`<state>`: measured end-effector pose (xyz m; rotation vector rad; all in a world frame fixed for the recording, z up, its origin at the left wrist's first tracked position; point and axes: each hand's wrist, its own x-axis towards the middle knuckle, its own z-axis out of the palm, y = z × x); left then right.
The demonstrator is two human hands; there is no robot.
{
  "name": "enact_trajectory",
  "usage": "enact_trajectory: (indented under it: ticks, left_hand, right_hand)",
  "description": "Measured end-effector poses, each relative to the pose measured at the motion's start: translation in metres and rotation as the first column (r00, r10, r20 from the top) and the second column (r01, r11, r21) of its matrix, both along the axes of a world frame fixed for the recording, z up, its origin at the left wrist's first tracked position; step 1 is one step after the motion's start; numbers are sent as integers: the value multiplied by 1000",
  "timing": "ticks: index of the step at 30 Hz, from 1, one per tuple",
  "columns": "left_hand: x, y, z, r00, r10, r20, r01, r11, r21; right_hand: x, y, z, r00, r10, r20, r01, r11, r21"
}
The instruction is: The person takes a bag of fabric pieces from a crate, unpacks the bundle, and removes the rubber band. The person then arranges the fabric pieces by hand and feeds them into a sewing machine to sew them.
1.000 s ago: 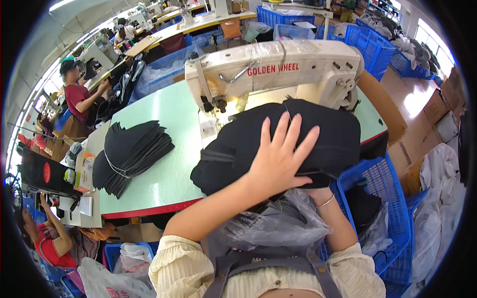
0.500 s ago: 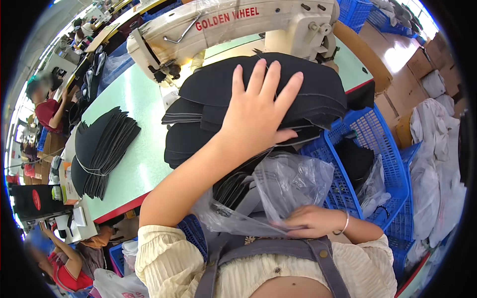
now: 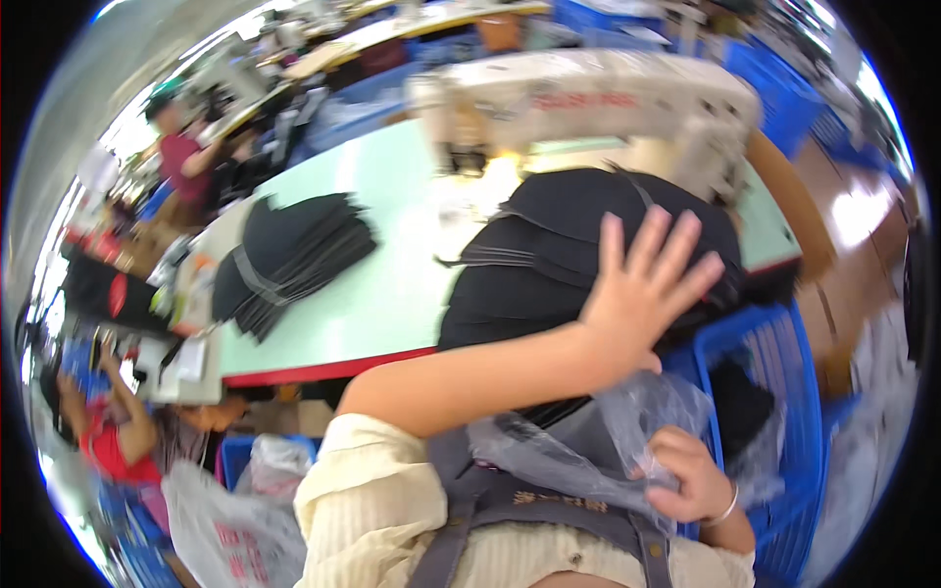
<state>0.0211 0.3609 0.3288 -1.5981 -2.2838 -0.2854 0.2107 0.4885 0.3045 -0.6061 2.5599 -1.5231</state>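
Note:
My left hand is open, its fingers spread over a large pile of black curved fabric pieces at the table's edge. Its arm reaches across from the lower left. Lower down, my right hand, with a thin bracelet at the wrist, is closed on a clear plastic bag. The bag lies over my lap, below the pile; black pieces partly show at its top edge, and my left arm hides some of them. A tied bundle of black pieces rests on the pale green table, left of the pile.
Behind the pile stands a white sewing machine with its lamp lit. Blue plastic crates are at my right, one holding black pieces. White plastic bags lie lower left. Two people sit at workplaces on the left, one in dark red, one in red.
The view has swung, so the table and machine sit farther right and lower. My left hand has slid toward the pile's near right side. My right hand has closed more tightly on the plastic bag.

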Motion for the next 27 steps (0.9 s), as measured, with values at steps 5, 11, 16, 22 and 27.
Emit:
enact_trajectory:
  ticks: [5,11,16,22,27]
  left_hand:
    - [-7,-4,-42,956,88,-281,-37,983,182]
    - [3,-19,-52,958,74,-276,-39,991,131]
    - [11,-31,-61,939,129,-318,-135,991,3]
    - [-19,-39,-44,962,-66,-265,55,997,-50]
    - [-43,-59,-21,952,-203,-228,193,979,-64]
  right_hand:
    - [-13,-40,-15,999,36,-14,-33,974,223]
    - [-12,-40,-49,1000,-15,-7,16,912,409]
    - [-16,-42,-33,991,-78,-105,102,962,253]
    - [-21,-8,-35,994,44,-103,-39,998,49]
    - [-7,46,-1,975,50,-216,-77,990,-118]
